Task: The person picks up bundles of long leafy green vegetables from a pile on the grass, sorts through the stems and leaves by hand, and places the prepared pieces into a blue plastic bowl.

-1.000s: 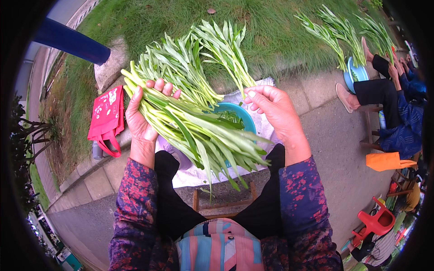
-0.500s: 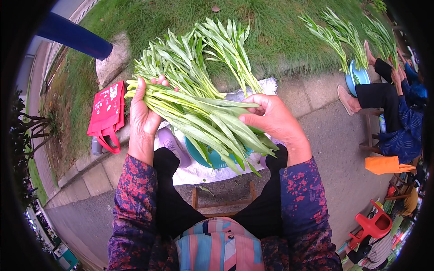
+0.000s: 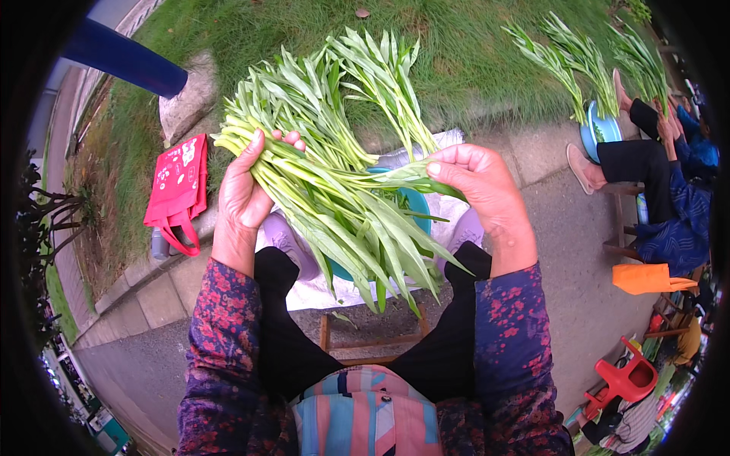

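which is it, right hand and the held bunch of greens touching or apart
Touching: the head view shows the right hand pinching leaves of the held bunch of greens between thumb and fingers, at the bunch's right side.

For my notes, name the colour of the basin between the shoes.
The basin is teal; see the head view.

Grass [image 3: 471, 45] under leafy bunches [image 3: 384, 83], white sheet [image 3: 308, 295] under teal basin [image 3: 419, 205]
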The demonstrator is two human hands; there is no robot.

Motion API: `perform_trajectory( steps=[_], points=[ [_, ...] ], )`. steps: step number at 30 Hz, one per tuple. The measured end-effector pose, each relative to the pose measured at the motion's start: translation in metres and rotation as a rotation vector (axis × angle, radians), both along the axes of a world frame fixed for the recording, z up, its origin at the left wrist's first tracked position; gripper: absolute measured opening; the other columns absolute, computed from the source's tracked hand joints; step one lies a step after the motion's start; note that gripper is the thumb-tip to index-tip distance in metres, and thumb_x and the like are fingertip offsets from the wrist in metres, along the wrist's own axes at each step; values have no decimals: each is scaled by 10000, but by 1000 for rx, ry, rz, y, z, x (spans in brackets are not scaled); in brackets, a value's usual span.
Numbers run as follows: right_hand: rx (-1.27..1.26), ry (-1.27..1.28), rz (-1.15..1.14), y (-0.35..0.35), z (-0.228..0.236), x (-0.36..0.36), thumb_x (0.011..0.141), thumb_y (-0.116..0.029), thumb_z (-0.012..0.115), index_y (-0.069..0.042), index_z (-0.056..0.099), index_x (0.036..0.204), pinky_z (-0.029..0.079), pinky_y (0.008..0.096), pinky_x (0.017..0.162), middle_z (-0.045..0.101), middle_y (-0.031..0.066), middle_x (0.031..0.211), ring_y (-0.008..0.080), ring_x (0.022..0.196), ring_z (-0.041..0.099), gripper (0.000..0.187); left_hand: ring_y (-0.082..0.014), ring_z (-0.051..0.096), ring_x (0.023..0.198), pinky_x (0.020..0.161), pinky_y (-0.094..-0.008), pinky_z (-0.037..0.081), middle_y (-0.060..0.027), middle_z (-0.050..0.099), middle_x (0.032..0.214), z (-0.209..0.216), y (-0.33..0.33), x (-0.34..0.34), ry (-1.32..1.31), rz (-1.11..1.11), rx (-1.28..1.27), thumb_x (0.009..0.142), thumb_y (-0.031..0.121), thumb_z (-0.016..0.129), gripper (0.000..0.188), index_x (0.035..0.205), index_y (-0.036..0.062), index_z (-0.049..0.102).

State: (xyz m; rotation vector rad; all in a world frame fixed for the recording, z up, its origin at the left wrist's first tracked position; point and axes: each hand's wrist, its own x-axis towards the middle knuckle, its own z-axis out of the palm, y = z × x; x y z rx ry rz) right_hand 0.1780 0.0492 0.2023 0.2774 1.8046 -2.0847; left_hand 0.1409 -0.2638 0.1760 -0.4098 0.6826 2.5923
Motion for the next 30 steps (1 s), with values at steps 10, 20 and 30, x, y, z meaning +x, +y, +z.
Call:
perform_trajectory(
  steps=[10,20,30],
  points=[
    [6,-17,-17,6,-1,0,805,-71,671,30,628,945,491,230,675,660,69,865,93,727,607,178,-340,523,1107,996,-475,399,-192,574,1120,6,2,3,90,-12,-42,883,107,556,169,1021,12,544],
    [99,-28,180,4,0,3,786,-134,704,-6,655,858,459,214,640,633,3,783,56,685,555,155,-308,507,1093,1006,-440,384,-164,544,1070,11,3,1,189,22,1,874,120,558,220,1063,14,523],
    [143,-29,226,7,1,4,793,-138,698,-6,661,846,454,215,634,627,-4,766,47,684,544,148,-285,567,982,908,-416,462,-145,579,1007,3,-2,1,118,49,-69,897,178,556,257,1100,23,532]
  ],
)
